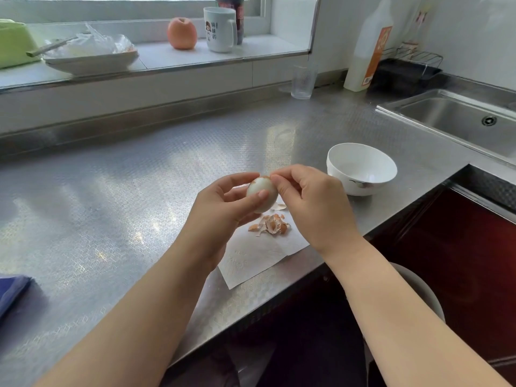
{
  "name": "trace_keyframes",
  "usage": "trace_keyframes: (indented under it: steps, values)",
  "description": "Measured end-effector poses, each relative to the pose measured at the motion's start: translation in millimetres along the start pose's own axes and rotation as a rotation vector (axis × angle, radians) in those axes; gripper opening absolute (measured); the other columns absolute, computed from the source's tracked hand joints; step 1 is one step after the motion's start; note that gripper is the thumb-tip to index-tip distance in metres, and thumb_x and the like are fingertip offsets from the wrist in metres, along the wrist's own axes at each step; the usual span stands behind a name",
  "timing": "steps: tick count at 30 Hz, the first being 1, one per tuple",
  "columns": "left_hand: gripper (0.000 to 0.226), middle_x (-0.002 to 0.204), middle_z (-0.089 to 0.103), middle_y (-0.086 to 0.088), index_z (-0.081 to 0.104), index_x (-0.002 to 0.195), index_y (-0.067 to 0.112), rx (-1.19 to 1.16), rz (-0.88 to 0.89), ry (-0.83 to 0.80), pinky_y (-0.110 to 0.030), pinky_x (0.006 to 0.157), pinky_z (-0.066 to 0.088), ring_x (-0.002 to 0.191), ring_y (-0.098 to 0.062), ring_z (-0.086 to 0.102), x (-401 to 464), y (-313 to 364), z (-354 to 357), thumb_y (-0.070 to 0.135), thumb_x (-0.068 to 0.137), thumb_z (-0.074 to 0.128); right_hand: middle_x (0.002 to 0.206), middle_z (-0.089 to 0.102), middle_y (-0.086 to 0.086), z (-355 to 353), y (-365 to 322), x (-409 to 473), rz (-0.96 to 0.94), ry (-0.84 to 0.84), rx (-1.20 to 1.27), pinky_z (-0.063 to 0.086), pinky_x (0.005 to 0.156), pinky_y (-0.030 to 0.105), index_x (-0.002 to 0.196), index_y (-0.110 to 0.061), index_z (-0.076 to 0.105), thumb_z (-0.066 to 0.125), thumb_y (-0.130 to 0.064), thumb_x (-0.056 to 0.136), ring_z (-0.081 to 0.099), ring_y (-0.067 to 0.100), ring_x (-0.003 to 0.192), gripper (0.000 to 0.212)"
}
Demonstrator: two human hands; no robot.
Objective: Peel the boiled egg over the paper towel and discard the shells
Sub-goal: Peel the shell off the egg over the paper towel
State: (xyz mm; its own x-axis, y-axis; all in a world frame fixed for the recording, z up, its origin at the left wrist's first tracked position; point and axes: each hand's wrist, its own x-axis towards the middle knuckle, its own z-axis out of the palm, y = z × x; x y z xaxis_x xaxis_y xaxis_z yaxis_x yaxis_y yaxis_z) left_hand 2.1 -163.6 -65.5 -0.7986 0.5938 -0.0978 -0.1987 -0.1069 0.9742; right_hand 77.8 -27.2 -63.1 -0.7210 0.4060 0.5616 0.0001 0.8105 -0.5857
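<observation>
My left hand (223, 208) holds a boiled egg (262, 192) upright above the counter; most of it is bare white, with a small patch of brown shell left at its top. My right hand (310, 202) pinches that shell patch at the top of the egg with thumb and forefinger. Directly below lies a white paper towel (257, 258) near the counter's front edge, with a heap of brown shell pieces (270, 224) on it.
A white bowl (361, 169) stands to the right of my hands. Behind it are a sink (458, 118), a drinking glass (303, 81) and a white bottle (365, 51). A blue cloth (12, 291) lies at the left edge. A white bin rim (424, 291) shows below the counter.
</observation>
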Motion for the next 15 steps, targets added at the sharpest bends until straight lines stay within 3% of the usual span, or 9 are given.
trace_keyframes:
  steps: [6, 9, 12, 15]
  values:
    - [0.032, 0.102, 0.077, -0.01, 0.069, 0.114, 0.011, -0.087, -0.057, -0.002, -0.026, 0.075, 0.059, 0.091, -0.019, 0.075, 1.9, 0.1, -1.6, 0.006, 0.083, 0.073, 0.081, 0.063, -0.001, 9.9, -1.7, -1.4, -0.057, 0.07, -0.068, 0.035, 0.063, 0.017, 0.089, -0.007, 0.064, 0.057, -0.017, 0.093, 0.052, 0.012, 0.07, 0.013]
    - [0.033, 0.103, 0.078, -0.008, 0.067, 0.118, 0.009, -0.149, -0.076, -0.013, -0.027, 0.079, 0.06, 0.093, -0.019, 0.074, 4.0, 0.6, -3.1, 0.006, 0.085, 0.07, 0.082, 0.059, -0.008, 10.1, -1.3, -1.1, 0.034, 0.034, 0.052, 0.039, 0.067, 0.01, 0.092, -0.011, 0.062, 0.053, -0.018, 0.096, 0.054, 0.011, 0.073, 0.012]
    - [0.036, 0.111, 0.077, -0.011, 0.066, 0.123, 0.009, -0.201, -0.085, -0.005, -0.028, 0.084, 0.059, 0.1, -0.021, 0.072, 4.9, 1.4, -5.0, 0.007, 0.087, 0.069, 0.087, 0.068, -0.005, 9.3, -1.0, -0.9, 0.179, 0.001, 0.272, 0.053, 0.078, 0.029, 0.092, -0.019, 0.061, 0.05, -0.021, 0.097, 0.064, 0.012, 0.085, 0.012]
    - [0.034, 0.11, 0.076, -0.011, 0.066, 0.121, 0.011, -0.258, -0.074, 0.046, -0.029, 0.085, 0.059, 0.101, -0.02, 0.073, 5.3, 1.5, -5.8, 0.009, 0.087, 0.069, 0.085, 0.068, -0.008, 6.1, 1.4, -2.9, 0.234, 0.017, 0.318, 0.053, 0.078, 0.026, 0.092, -0.022, 0.065, 0.055, -0.024, 0.095, 0.064, 0.008, 0.083, 0.011]
